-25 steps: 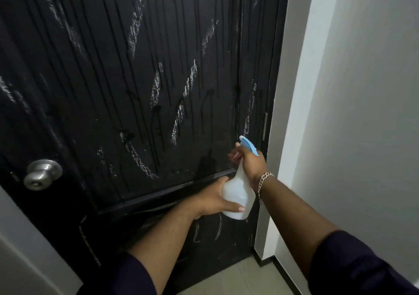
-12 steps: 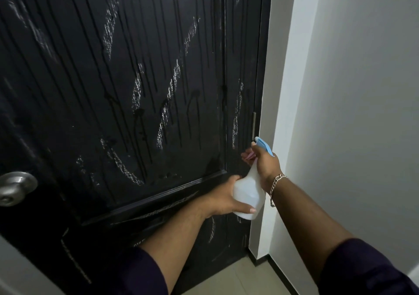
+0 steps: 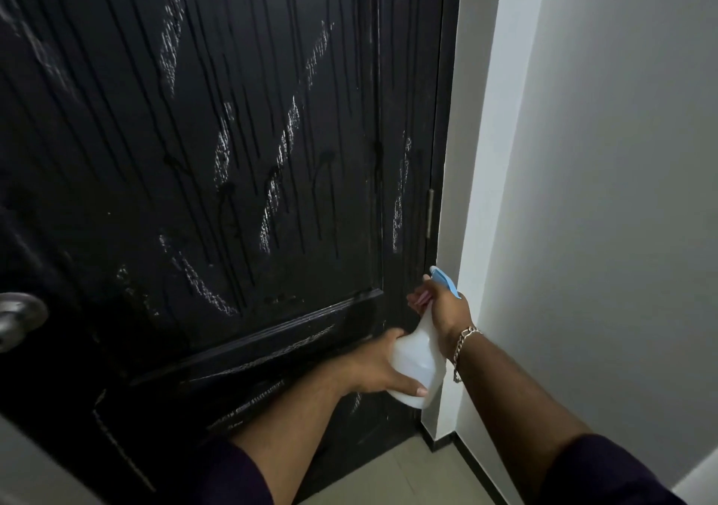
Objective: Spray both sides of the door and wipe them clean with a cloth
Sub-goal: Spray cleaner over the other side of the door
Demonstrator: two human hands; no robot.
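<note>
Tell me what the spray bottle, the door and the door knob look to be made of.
Spray bottle: translucent white plastic body, light blue plastic trigger head, probably. Door: black painted wood or wood-look panel, judging by raised moulding; wet drip lines and chalky white smears mark it. Door knob: brushed silvery metal, with a dull sheen.

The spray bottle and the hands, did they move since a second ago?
Barely. The view swung right, so the doorknob slid to the picture's left edge. The right hand still grips the spray bottle at its blue trigger, and the left hand still cups its base. Nothing was let go. The door stays streaked with drips.
</note>
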